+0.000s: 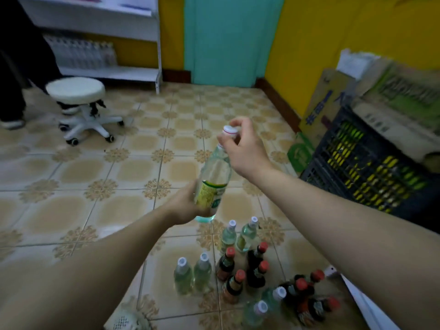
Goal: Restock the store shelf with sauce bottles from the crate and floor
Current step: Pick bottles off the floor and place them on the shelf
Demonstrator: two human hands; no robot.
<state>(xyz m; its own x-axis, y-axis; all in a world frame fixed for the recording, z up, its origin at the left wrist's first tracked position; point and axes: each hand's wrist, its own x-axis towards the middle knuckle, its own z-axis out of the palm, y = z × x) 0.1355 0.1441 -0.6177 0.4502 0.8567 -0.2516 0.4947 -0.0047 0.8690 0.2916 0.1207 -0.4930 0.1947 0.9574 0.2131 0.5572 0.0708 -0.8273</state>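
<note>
I hold a clear bottle (215, 177) with a yellow-green label and a white cap in mid-air over the tiled floor, tilted slightly. My left hand (185, 206) grips its lower body from the left. My right hand (240, 144) pinches the neck just below the cap. Below stand several clear white-capped bottles (192, 273) and several dark red-capped sauce bottles (256, 270) on the floor. A dark plastic crate (357, 167) holding yellow-labelled bottles sits at the right. A white store shelf (114, 72) with a row of clear bottles stands at the far left.
A white rolling stool (78, 103) stands in front of the shelf. A person's dark trouser leg and shoe (12, 115) are at the far left. Cardboard boxes (390, 103) are stacked on and behind the crate. A white shelf edge (362, 303) shows at the bottom right.
</note>
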